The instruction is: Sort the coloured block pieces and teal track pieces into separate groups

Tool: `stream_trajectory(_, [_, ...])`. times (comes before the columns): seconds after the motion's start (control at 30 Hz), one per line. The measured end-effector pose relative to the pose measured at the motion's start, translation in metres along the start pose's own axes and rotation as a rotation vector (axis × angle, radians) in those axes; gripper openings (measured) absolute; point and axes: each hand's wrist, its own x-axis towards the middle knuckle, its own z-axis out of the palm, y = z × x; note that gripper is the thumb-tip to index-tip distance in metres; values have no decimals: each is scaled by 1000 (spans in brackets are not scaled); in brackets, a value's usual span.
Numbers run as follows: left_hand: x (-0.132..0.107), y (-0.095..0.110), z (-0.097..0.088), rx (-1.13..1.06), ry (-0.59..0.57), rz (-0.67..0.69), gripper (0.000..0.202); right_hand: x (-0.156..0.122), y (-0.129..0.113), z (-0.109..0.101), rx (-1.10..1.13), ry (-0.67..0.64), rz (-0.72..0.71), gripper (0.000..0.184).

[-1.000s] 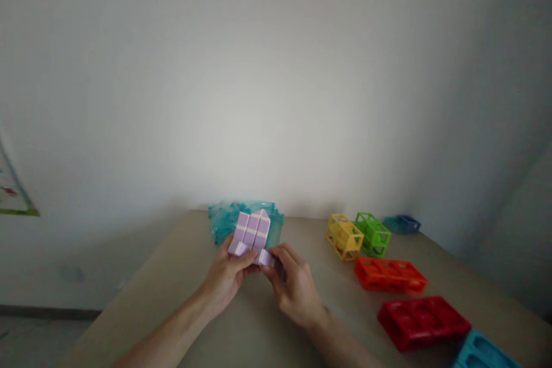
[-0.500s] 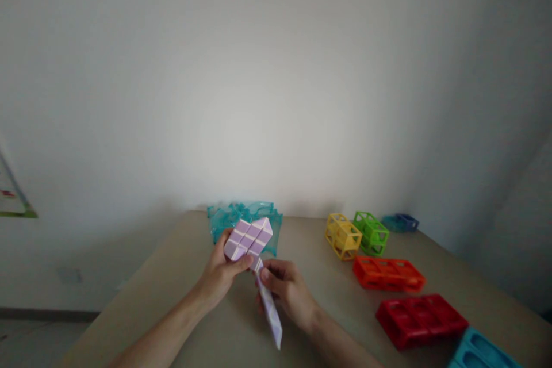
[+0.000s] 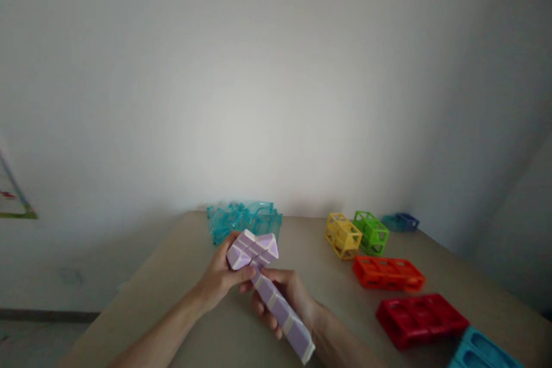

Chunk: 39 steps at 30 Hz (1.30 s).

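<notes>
Both hands hold a lilac and white folding block toy point(image 3: 254, 251) above the beige table point(image 3: 194, 276). My left hand point(image 3: 219, 277) grips the folded cluster of the toy at its top. My right hand point(image 3: 288, 301) is wrapped round a straight strip of the toy's segments point(image 3: 282, 317) that runs down and to the right, toward me. Just behind the toy lies a pile of clear teal plastic pieces point(image 3: 244, 220).
To the right stand a yellow cage cube point(image 3: 343, 235) and a green one point(image 3: 370, 232), then an orange tray block point(image 3: 388, 273), a red one point(image 3: 420, 319) and a teal one point(image 3: 483, 353) at the edge. A small blue piece point(image 3: 402, 222) lies near the wall.
The toy was a compact flat cluster; a strip of segments has been unfolded and now sticks out straight toward me in my right hand. The cluster in my left hand has tilted.
</notes>
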Motion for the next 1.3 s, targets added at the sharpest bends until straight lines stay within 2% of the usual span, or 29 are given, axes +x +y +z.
stream_trajectory(0.1, [1,6,-1,124,-15,7,40,6,4,1,-11,133,-10,39])
stream_trajectory(0.23, [1,18,1,273,80,250,41,13,11,-3,-194,328,-176,25])
stream_trajectory(0.33, [0,23,3,297,-10,267,36,14,13,-3,-247,392,-271,16])
stream_trajectory(0.4, [-1,23,3,285,-62,242,25,12,12,-1,-252,385,-284,16])
stream_trajectory(0.47, [-2,22,3,293,-53,227,17,8,10,3,-219,321,-270,23])
stream_trajectory(0.6, [-3,21,1,279,113,65,23,2,12,9,-25,86,-312,42])
stream_trajectory(0.7, [-2,18,-1,181,140,-28,28,1,15,7,42,-44,-317,47])
stream_trajectory(0.83, [0,5,-3,48,182,-6,27,3,18,4,38,-68,-305,51])
stream_trajectory(0.97, [1,-3,-1,-40,210,-54,32,6,22,6,52,-94,-376,52])
stream_trajectory(1.07, [0,-2,0,-13,228,-55,34,8,24,6,22,-59,-380,54])
stream_trajectory(1.17, [0,4,0,72,257,-19,28,10,25,4,-55,78,-381,51])
stream_trajectory(1.3, [0,11,4,226,285,21,15,12,23,3,-259,268,-530,43])
